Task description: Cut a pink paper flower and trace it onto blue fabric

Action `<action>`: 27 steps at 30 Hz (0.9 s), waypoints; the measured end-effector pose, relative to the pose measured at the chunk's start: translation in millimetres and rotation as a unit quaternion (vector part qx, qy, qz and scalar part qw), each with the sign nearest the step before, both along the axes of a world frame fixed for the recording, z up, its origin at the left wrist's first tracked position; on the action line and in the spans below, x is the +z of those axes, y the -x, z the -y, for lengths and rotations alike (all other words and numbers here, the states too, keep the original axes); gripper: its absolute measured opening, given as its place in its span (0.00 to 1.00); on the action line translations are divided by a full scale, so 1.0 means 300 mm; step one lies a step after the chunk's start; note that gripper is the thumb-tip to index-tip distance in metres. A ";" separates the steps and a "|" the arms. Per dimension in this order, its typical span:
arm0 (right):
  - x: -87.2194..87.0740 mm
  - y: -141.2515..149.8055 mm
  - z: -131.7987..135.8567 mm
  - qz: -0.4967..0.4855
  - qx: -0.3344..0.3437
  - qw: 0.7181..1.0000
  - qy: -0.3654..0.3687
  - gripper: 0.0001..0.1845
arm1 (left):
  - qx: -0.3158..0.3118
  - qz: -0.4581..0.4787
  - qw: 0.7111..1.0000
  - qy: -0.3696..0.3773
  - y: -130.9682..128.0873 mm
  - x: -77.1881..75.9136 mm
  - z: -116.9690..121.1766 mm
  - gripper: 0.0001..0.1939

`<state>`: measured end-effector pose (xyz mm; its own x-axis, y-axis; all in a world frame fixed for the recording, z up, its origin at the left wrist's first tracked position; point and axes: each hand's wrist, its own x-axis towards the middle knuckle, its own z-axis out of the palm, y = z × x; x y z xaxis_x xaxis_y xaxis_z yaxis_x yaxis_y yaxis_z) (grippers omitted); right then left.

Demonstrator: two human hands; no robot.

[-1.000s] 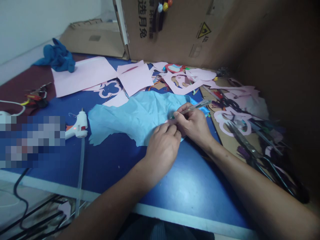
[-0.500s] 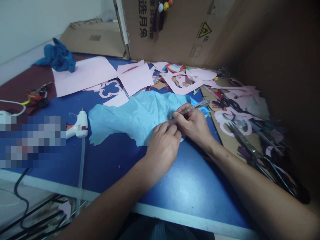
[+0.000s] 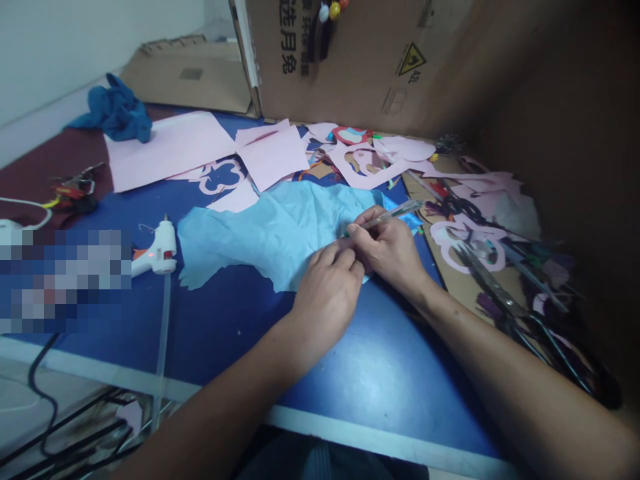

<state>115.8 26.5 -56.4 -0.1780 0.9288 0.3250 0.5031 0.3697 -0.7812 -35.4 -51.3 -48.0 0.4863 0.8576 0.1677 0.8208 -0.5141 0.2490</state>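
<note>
My right hand (image 3: 387, 252) grips a clear ballpoint pen (image 3: 393, 215), which slants up to the right across its fingers. The pen's tip is near the edge of a crumpled light blue paper sheet (image 3: 265, 240). My left hand (image 3: 327, 300) lies curled on that sheet, close against my right hand, with its fingers holding the paper's edge. A small pinkish bit shows between my hands, too hidden to name. The two hands hide the sheet's right part.
A white hot glue gun (image 3: 161, 250) stands left of the sheet on the blue table mat (image 3: 380, 380). Pink paper sheets and cutouts lie beyond. Scissors (image 3: 487, 287) rest on cardboard at right, against a cardboard wall. A blurred patch covers the left.
The view has shifted slightly. My hands, the pen and the blue paper stay nearly in the same positions, with no visible change of grip.
</note>
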 end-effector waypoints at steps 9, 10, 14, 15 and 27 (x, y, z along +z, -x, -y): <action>0.017 -0.007 0.005 -0.001 -0.035 0.999 0.012 0.11 | -0.005 -0.008 1.000 -0.007 0.002 0.003 0.000 0.16; 0.018 -0.009 0.005 -0.002 -0.036 0.999 0.011 0.11 | -0.006 -0.008 1.000 -0.009 0.002 0.003 0.000 0.16; 0.014 -0.010 0.005 -0.004 -0.025 1.000 0.008 0.12 | -0.004 -0.007 1.000 -0.010 0.002 0.003 0.001 0.17; 0.012 -0.010 0.005 -0.003 -0.021 1.000 0.007 0.12 | -0.004 -0.008 1.000 -0.008 0.002 0.003 0.001 0.17; 0.012 -0.014 0.007 -0.012 -0.042 0.999 0.016 0.10 | -0.005 -0.008 1.000 0.005 0.002 0.008 0.000 0.18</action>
